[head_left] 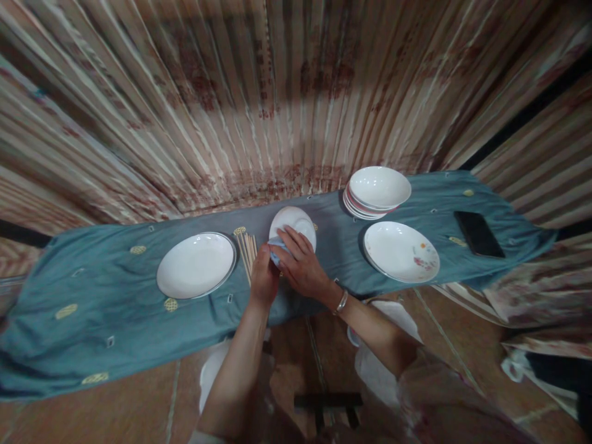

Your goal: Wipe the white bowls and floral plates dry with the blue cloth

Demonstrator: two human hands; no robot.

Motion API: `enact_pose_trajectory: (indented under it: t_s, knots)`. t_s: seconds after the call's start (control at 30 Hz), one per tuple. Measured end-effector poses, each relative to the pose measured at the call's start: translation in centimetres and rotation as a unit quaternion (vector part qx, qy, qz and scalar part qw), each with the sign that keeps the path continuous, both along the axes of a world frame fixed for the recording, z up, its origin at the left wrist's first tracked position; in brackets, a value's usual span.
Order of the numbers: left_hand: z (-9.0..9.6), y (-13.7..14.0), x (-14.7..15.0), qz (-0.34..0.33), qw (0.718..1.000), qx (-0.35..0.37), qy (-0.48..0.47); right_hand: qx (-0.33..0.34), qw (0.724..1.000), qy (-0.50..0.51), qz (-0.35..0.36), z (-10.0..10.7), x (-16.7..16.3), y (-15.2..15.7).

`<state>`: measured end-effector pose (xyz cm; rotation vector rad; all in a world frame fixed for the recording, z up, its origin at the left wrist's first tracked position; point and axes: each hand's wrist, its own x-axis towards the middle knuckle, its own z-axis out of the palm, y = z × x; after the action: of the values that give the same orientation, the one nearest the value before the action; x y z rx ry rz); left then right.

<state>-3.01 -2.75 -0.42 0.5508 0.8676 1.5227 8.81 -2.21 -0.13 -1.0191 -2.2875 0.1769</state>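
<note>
A white bowl point(287, 217) is between my hands, close to the front edge of the cloth-covered table. My left hand point(265, 277) is closed at the bowl's near left side; most of its fingers are hidden. Over the bowl lies my right hand point(305, 266), its fingers together on a light blue cloth point(279, 243) that touches the bowl. The cloth is partly covered by both hands. Just left of the bowl, several wooden chopsticks point(247, 250) lie side by side on the table.
A white oval plate point(197, 266) lies left of the chopsticks. On the right are a stack of white bowls point(379, 188), a flower-patterned plate point(398, 250) and a black phone point(478, 234). Blue-green fabric point(124, 320) covers the narrow table. A pleated curtain point(287, 111) hangs behind it.
</note>
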Motion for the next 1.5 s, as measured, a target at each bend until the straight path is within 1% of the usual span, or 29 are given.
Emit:
enact_pose_trajectory:
  t_s: [0.1,0.23,0.33,0.43,0.57,0.7,0.83,0.9,0.97,1.07,1.13,1.23,1.3,1.4,1.5]
  knots:
    - [0.2,-0.3,0.2,-0.024,1.0,0.014,-0.006,0.014,1.0,0.021,-0.005,0.2,0.4,0.2]
    - [0.6,-0.7,0.6,-0.029,1.0,0.012,0.005,0.012,0.998,0.064,-0.01,0.6,1.2,0.6]
    - [1.0,-1.1,0.8,-0.047,0.998,0.013,0.039,-0.003,0.995,0.098,-0.01,0.9,1.9,1.0]
    - [1.1,-1.3,0.9,-0.073,0.994,0.023,0.077,-0.011,0.991,0.132,0.008,1.3,2.6,1.2]
    - [0.8,-1.5,0.7,-0.082,0.99,0.023,0.113,-0.02,0.99,0.133,0.03,2.1,3.1,1.1]
    - [0.9,-2.0,0.5,-0.102,0.98,0.035,0.169,-0.027,0.991,0.129,0.008,2.9,3.5,1.4]
    - [1.6,-2.4,0.5,-0.117,0.97,0.054,0.205,-0.04,0.986,0.158,-0.033,2.9,4.0,2.6]
    - [1.9,-2.5,0.5,-0.116,0.97,0.056,0.207,-0.046,0.981,0.186,-0.044,2.6,4.3,3.4]
    - [2.1,-2.5,0.5,-0.111,0.973,0.041,0.197,-0.055,0.973,0.221,-0.048,2.1,4.6,4.4]
    - [2.1,-2.5,0.4,-0.106,0.977,0.018,0.184,-0.084,0.956,0.274,-0.06,0.8,5.0,6.1]
    - [2.0,-2.5,0.2,-0.108,0.974,0.027,0.197,-0.111,0.942,0.306,-0.077,-0.3,5.3,7.2]
    - [1.8,-2.5,0.0,-0.112,0.966,0.052,0.225,-0.165,0.915,0.352,-0.107,-1.9,5.7,8.6]
    - [1.8,-2.6,-0.2,-0.11,0.965,0.059,0.232,-0.198,0.898,0.377,-0.114,-2.7,5.8,9.2]
    - [1.8,-2.6,-0.3,-0.111,0.965,0.059,0.231,-0.228,0.874,0.411,-0.124,-3.6,5.8,9.7]
    - [1.9,-2.7,-0.4,-0.111,0.967,0.053,0.225,-0.244,0.86,0.427,-0.138,-4.6,5.8,9.9]
